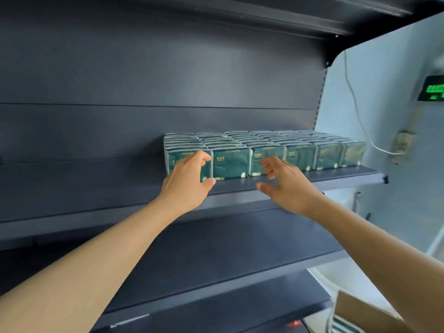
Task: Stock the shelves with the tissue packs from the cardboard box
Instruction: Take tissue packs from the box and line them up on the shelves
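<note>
Half the shelf (312, 182) already carries green tissue packs (276, 145), its left stretch bare. More wait in my cardboard box (365, 313), low right. My left hand (186, 181) grips the end pack (174, 159); right hand (286, 186) hovers, fingers (269, 162) spread, empty.

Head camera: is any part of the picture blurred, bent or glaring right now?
Head view: the tissue packs and left hand are fairly sharp; the right hand is slightly smeared; the cardboard box at bottom right is blurred; wide-angle distortion bends the shelf edges; the green display glows unreadably.
</note>
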